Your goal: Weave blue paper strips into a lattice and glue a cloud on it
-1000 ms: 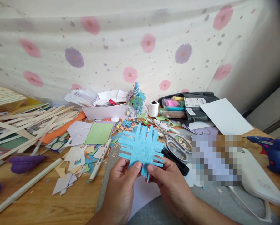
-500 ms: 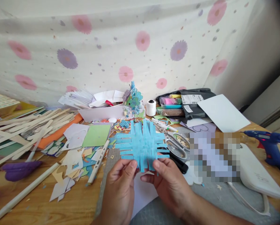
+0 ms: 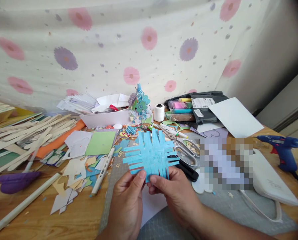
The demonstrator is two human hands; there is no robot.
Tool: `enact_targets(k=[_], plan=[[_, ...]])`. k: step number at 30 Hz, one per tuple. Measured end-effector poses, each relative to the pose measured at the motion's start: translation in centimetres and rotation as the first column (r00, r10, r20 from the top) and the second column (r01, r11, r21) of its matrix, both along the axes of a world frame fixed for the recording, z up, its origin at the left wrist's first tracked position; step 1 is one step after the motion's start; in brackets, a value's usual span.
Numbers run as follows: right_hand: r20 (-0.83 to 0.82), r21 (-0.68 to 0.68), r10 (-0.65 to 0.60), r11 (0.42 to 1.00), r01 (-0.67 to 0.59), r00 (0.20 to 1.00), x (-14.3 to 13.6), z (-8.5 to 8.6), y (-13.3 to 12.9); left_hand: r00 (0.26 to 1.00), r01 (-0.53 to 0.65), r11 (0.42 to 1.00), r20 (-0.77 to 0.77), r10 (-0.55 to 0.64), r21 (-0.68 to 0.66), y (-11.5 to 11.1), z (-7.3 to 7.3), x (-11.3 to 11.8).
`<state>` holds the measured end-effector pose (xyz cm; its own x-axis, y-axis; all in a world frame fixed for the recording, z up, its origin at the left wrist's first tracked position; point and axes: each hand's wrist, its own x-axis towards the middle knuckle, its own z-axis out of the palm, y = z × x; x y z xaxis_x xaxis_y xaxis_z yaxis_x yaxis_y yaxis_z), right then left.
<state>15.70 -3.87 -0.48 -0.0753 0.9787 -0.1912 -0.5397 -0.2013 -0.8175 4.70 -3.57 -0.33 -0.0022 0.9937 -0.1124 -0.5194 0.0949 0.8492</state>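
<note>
From where I stand, the left hand (image 3: 129, 196) and right hand (image 3: 182, 198) are nearest, fingers clamped on the lower edge of the blue paper weave (image 3: 152, 156), thumbs in front. The weave is upright above the grey mat (image 3: 161, 225) and a white sheet (image 3: 151, 203), its loose strip ends fanning outward at uneven spacing. To my eye, a light, level pinch suits it best: squeezing or pulling one side harder could skew the crossings or crease the thin strips. Easing the strips snug from the middle outward, one at a time, would likely keep the weave square. Beyond it, to the right, the black cutter (image 3: 188, 171) lies near the scissors (image 3: 186, 156); farther back on the desk (image 3: 81, 216) stands a white spool (image 3: 159, 113).
</note>
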Motion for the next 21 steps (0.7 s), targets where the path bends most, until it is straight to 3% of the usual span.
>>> enact_targets(k=[6, 15, 21], plan=[[-0.02, 0.038, 0.029, 0.999, -0.028, 0.999, -0.2, 0.5, -0.1, 1.0, -0.008, 1.0, 0.002, 0.008, -0.024, -0.2, -0.5, 0.2], [0.001, 0.031, 0.077, 0.997, -0.077, 0.997, -0.3, 0.4, 0.1, 0.999, -0.002, 0.999, 0.04, 0.004, -0.049, -0.1, 0.5, 0.5], [0.032, 0.044, 0.078, 0.996, -0.08, 0.996, -0.2, 0.6, 0.1, 0.998, 0.052, 0.996, 0.031, -0.05, -0.074, -0.2, 0.2, 0.3]])
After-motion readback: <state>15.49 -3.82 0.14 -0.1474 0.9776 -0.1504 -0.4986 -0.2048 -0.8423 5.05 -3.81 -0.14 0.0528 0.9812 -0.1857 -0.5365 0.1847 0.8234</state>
